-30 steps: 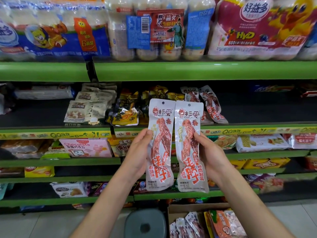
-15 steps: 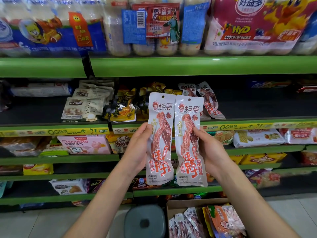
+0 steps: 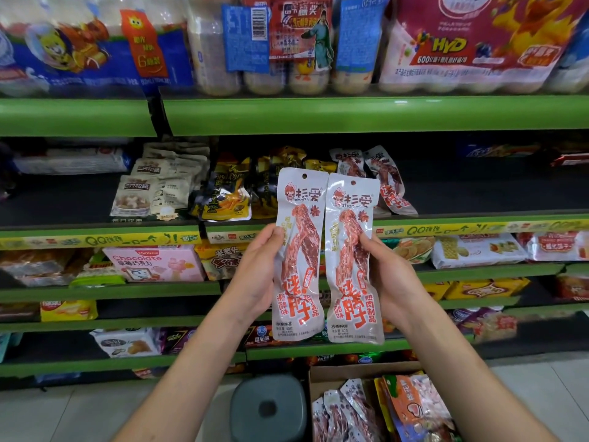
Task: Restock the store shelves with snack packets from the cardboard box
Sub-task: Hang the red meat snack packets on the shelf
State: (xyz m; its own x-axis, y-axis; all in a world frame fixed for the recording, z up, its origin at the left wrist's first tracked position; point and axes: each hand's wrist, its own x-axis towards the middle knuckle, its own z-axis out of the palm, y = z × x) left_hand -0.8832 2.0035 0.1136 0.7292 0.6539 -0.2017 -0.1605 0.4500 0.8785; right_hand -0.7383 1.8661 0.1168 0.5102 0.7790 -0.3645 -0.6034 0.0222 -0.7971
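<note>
My left hand point(image 3: 255, 275) grips one duck-neck packet point(image 3: 299, 253), right hand point(image 3: 390, 282) other packet point(image 3: 352, 260); long axes upright, matching shelf packets point(image 3: 387, 183) just above-right, nearer right hand

Dark open shelf floor point(image 3: 478, 193) right of two leaning duck-neck packets point(image 3: 381, 177); yellow-black pouches point(image 3: 229, 196) and nut packets point(image 3: 153, 193) crowding left.

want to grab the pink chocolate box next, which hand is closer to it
Left. The left hand holds a snack packet just right of the pink chocolate box; the right hand holds the other packet farther right.
</note>
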